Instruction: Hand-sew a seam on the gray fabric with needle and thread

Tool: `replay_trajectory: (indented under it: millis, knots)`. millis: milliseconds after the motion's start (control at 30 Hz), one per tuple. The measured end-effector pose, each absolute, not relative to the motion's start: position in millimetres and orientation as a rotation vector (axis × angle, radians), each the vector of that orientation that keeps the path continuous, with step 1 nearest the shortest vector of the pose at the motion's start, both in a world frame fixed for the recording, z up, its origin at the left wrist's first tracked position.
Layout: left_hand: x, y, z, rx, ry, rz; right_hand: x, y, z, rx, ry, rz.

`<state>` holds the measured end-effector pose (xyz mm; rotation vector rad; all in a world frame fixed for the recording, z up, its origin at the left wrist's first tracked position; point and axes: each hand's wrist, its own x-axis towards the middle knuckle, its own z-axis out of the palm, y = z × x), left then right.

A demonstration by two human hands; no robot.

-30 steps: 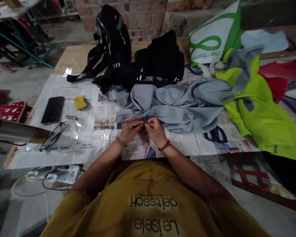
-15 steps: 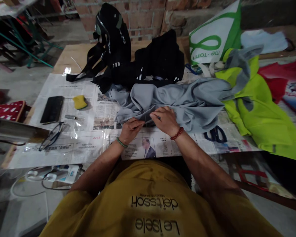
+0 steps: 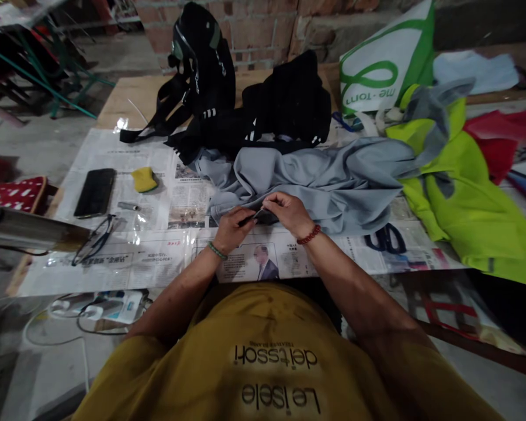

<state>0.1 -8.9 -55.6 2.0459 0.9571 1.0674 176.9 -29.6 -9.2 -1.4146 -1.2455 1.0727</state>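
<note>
Grey cloth (image 3: 307, 187) is lying bunched across the middle of the table (image 3: 118, 102), its near edge reaching both hands. The left hand (image 3: 233, 230) is pinching that edge, probably keeping it taut; the right hand (image 3: 290, 211) is pressing thumb and forefinger together just beside it, on something too thin to make out. Newspaper (image 3: 170, 275) is lying underneath, likely keeping the cloth clean, and is showing Chinese print, mostly too small to read. Scissors (image 3: 384, 238) are resting at near right, handles showing, seemingly within easy reach. On the left, a phone (image 3: 94, 193) and a sponge (image 3: 144, 179) are lying well apart from the hands. The mustard shirt (image 3: 272, 318) is bearing upside-down words, "Le isele" among them. At far right, a white-and-green bag (image 3: 390, 52) is standing, its lettering apparently reading "me-Tom".
</note>
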Motion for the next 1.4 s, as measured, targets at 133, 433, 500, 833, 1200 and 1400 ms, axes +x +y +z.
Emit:
replay_trajectory:
  millis: [133, 433, 500, 833, 1200, 1400]
  knots:
    - [-3, -6, -59, 1.938, 0.99, 1.005, 171, -21, -18, -1.347, -1.069, 1.134]
    - [-7, -1, -61, 1.889, 0.978, 0.934, 189, -3, -8, -1.32, -0.912, 1.245]
    - [-7, 0, -61, 1.853, 0.983, 0.925, 192, -3, 0, -1.28, -0.912, 1.337]
    - [-7, 1, -57, 1.775, 0.999, 0.916, 212, 24, 33, -1.073, -0.958, 1.228]
    - [-8, 2, -59, 1.784, 1.011, 0.89, 236, 34, 86, -1.045, -0.949, 0.947]
    - [-8, 3, -60, 1.789, 1.007, 0.904, 247, 36, 100, -1.026, -0.873, 0.812]
